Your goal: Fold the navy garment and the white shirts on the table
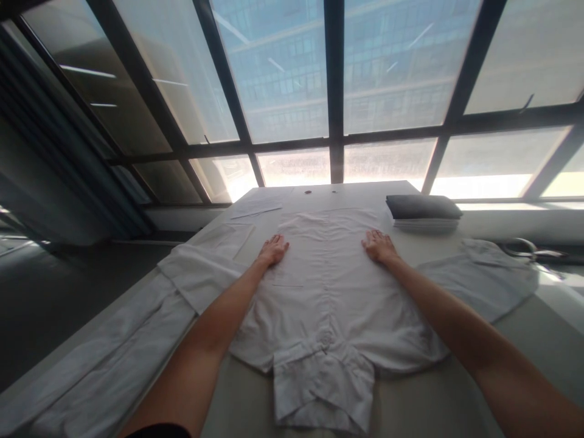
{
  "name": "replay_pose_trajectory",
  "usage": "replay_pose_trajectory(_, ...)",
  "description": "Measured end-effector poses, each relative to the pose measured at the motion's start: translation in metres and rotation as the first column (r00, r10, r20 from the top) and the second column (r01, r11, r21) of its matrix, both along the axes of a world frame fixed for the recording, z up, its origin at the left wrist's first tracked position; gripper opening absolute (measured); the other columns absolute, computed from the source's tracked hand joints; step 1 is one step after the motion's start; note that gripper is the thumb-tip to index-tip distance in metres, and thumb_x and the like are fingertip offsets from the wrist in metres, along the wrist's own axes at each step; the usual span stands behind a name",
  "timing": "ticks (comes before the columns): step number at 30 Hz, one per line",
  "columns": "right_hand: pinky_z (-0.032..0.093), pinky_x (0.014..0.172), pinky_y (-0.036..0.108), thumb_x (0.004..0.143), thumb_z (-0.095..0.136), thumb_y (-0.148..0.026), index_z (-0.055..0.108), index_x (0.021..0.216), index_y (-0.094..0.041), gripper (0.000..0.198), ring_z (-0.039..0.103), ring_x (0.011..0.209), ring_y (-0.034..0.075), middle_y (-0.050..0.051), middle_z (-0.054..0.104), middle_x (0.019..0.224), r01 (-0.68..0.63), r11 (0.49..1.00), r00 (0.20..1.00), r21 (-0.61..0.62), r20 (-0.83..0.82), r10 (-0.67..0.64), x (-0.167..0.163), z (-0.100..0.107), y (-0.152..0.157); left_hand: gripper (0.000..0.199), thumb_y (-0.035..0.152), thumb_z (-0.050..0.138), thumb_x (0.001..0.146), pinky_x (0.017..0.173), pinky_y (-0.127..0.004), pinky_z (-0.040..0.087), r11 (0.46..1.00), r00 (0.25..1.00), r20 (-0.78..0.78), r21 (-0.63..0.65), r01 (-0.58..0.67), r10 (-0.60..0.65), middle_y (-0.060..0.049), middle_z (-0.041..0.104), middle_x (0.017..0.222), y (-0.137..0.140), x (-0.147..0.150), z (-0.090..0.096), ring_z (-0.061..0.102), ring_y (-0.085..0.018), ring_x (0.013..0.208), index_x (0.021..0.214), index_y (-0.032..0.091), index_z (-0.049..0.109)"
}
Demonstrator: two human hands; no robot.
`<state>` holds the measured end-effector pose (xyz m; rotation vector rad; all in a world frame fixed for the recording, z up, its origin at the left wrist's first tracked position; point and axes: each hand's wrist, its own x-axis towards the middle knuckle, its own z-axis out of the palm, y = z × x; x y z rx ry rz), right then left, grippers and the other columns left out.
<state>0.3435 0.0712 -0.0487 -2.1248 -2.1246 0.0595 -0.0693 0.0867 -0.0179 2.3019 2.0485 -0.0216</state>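
A white shirt (pixel 326 298) lies spread over the table with its collar end (pixel 323 386) towards me. A row of puckers or a placket runs down its middle. My left hand (pixel 274 249) rests flat on the shirt's left side, fingers stretched forward. On the opposite side, my right hand (pixel 379 246) presses down near the edge, palm low and fingers apart. Neither hand grips anything that I can see. One sleeve (pixel 483 280) reaches out to the right, partly behind my right forearm; the other side's cloth (pixel 201 274) spreads out left.
A folded stack with dark cloth on top (pixel 424 208) stands at the back right. Scissors (pixel 531 250) lie by the right sleeve. More white fabric (pixel 104 359) covers the table's left side. Two small objects (pixel 308 192) sit at the far end, before large windows (pixel 278 73).
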Motion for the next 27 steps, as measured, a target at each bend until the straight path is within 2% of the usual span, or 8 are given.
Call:
replay_pose_trajectory(3, 0.018, 0.123, 0.048, 0.103, 0.026, -0.045, 0.035, 0.158, -0.010, 0.065, 0.025, 0.153, 0.027, 0.016, 0.029, 0.167, -0.004, 1.000, 1.000, 0.012, -0.007, 0.004, 0.000, 0.002, -0.003, 0.065, 0.044, 0.020, 0.105, 0.124, -0.052, 0.021, 0.999, 0.999, -0.013, 0.008, -0.047, 0.047, -0.020, 0.022, 0.168, 0.003, -0.008, 0.004, 0.020, -0.030, 0.156, 0.159, 0.008, 0.028)
replay_pose_trajectory(7, 0.018, 0.122, 0.049, 0.103, 0.027, -0.035, 0.037, 0.157, -0.008, 0.061, 0.027, 0.152, 0.028, 0.019, 0.031, 0.165, 0.012, 0.999, 1.000, 0.030, 0.009, -0.013, -0.006, 0.008, -0.009, 0.060, 0.042, 0.022, 0.106, 0.122, -0.057, 0.019, 1.000, 1.000, -0.007, 0.028, -0.011, 0.011, -0.020, 0.024, 0.167, 0.002, 0.016, 0.008, 0.019, -0.031, 0.156, 0.157, 0.013, 0.032)
replay_pose_trajectory(9, 0.016, 0.122, 0.050, 0.103, 0.027, -0.029, 0.040, 0.155, -0.007, 0.058, 0.027, 0.152, 0.028, 0.020, 0.033, 0.164, -0.002, 0.997, 1.000, 0.075, 0.023, 0.000, -0.019, 0.012, -0.013, 0.058, 0.043, 0.024, 0.106, 0.124, -0.052, 0.019, 0.997, 0.997, 0.011, 0.033, 0.076, -0.076, -0.017, 0.024, 0.167, 0.000, 0.039, 0.008, 0.017, -0.028, 0.157, 0.158, 0.016, 0.032)
replay_pose_trajectory(12, 0.016, 0.123, 0.049, 0.103, 0.027, -0.028, 0.041, 0.154, -0.009, 0.056, 0.024, 0.153, 0.026, 0.019, 0.034, 0.164, -0.104, 0.986, 0.994, 0.129, -0.012, 0.106, -0.049, 0.016, -0.018, 0.060, 0.047, 0.026, 0.106, 0.124, -0.045, 0.021, 0.968, 0.968, 0.042, 0.017, 0.249, -0.249, -0.012, 0.025, 0.168, -0.009, 0.078, 0.002, 0.017, -0.022, 0.157, 0.159, 0.018, 0.032)
replay_pose_trajectory(15, 0.018, 0.123, 0.047, 0.104, 0.028, -0.034, 0.037, 0.157, -0.012, 0.058, 0.022, 0.154, 0.025, 0.016, 0.030, 0.166, -0.210, 0.972, 0.973, 0.102, -0.078, 0.218, -0.078, 0.015, -0.024, 0.064, 0.053, 0.025, 0.106, 0.125, -0.046, 0.016, 0.924, 0.922, 0.066, 0.008, 0.383, -0.382, -0.009, 0.023, 0.169, -0.021, 0.104, -0.006, 0.016, -0.023, 0.157, 0.160, 0.020, 0.029)
replay_pose_trajectory(19, 0.016, 0.123, 0.050, 0.105, 0.028, -0.041, 0.035, 0.158, -0.010, 0.062, 0.020, 0.155, 0.028, 0.018, 0.025, 0.167, -0.256, 0.966, 0.961, 0.042, -0.096, 0.259, -0.091, 0.011, -0.033, 0.066, 0.054, 0.020, 0.106, 0.126, -0.051, 0.012, 0.905, 0.901, 0.086, 0.020, 0.424, -0.425, -0.009, 0.017, 0.170, -0.035, 0.111, -0.010, 0.012, -0.026, 0.158, 0.162, 0.019, 0.024)
replay_pose_trajectory(27, 0.012, 0.124, 0.052, 0.106, 0.027, -0.043, 0.030, 0.160, -0.009, 0.064, 0.015, 0.156, 0.030, 0.019, 0.021, 0.168, -0.268, 0.963, 0.961, 0.024, -0.068, 0.269, -0.075, 0.008, -0.075, 0.072, 0.057, 0.014, 0.106, 0.125, -0.056, 0.010, 0.905, 0.902, 0.085, -0.013, 0.425, -0.422, -0.012, 0.011, 0.171, -0.075, 0.119, -0.010, 0.006, -0.029, 0.158, 0.164, 0.014, 0.016)
